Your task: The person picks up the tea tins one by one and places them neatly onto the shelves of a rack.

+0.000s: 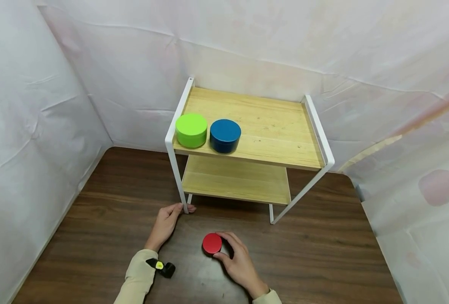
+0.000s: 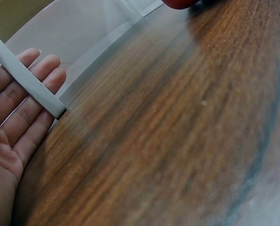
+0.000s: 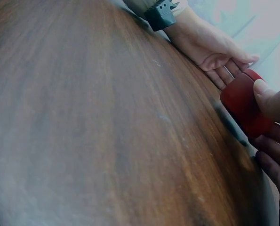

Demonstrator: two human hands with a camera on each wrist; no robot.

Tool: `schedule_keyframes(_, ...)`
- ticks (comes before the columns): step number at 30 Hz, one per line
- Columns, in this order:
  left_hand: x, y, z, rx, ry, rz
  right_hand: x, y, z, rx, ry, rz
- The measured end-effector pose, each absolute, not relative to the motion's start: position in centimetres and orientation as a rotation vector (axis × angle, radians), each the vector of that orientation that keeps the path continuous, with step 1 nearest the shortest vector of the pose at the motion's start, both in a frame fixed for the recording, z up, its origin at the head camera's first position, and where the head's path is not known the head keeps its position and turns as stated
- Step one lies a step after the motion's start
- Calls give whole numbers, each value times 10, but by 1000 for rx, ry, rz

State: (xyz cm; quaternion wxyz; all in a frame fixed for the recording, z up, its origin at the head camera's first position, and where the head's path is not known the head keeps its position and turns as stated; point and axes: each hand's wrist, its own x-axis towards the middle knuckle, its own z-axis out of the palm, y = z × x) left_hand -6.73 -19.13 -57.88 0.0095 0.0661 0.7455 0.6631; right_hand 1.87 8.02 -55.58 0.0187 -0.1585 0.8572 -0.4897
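Note:
My left hand (image 1: pixel 165 220) holds the front left leg of a two-tier shelf (image 1: pixel 281 135) near its foot. In the left wrist view, that white leg (image 2: pixel 29 82) passes between the thumb and the fingers (image 2: pixel 24 106) behind it. My right hand (image 1: pixel 240 262) pinches a small red round tin (image 1: pixel 212 243) between thumb and fingers, in front of the shelf. The right wrist view shows the thumb on the red tin (image 3: pixel 243 103); whether it touches the table is unclear. A green round tin (image 1: pixel 191 131) and a blue round tin (image 1: pixel 225 136) stand side by side on the top board's left.
The shelf has white metal side frames and a lower wooden board (image 1: pixel 235 179). It stands on a dark wooden table (image 1: pixel 319 236). Pale cloth (image 1: pixel 133 63) hangs around the back and sides. A black wrist device (image 1: pixel 165 269) sits on the left forearm.

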Motion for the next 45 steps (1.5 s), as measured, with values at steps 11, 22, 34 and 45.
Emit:
schedule_keyframes(11, -69, -192, -577, 233, 2323, 2082, 16, 88, -553, -514, 2696, -1542)
schedule_keyframes(22, -67, -190, -580, 253, 2303, 2102, 19, 97, -545, -486, 2726, -1544)
schedule_keyframes(34, -69, -191, -581, 297, 2307, 2105, 18, 98, -531, -458, 2711, -1584)
schedule_keyframes(45, -68, -191, -578, 247, 2313, 2095, 13, 103, -523, -607, 2760, -1637)
